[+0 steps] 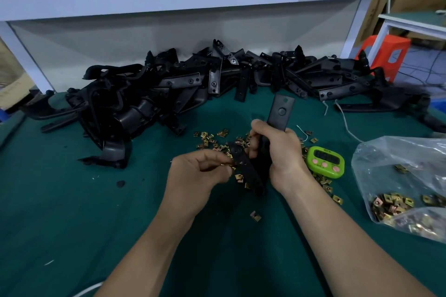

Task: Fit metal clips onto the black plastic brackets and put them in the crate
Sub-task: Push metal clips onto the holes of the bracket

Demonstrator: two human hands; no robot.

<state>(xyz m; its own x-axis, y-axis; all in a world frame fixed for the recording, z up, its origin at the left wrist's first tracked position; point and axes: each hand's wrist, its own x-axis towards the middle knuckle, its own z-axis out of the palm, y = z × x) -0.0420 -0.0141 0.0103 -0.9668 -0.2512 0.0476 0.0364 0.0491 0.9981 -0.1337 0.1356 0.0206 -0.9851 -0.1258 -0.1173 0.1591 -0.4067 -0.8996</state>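
Note:
My right hand (277, 152) grips a black plastic bracket (280, 113) around its middle, one flat end pointing up and away, the other arm curving down between my hands. My left hand (198, 171) pinches a small brass-coloured metal clip (228, 164) against the lower arm of that bracket. Several loose metal clips (212, 138) lie scattered on the green table mat under and around my hands. A long heap of black brackets (193, 87) lies along the back of the table. No crate is in view.
A clear plastic bag (405, 181) with several clips sits at the right. A green digital timer (325, 161) lies just right of my right hand. A white shelf frame (169, 0) spans the back; an orange stool (388, 55) stands beyond the table's right.

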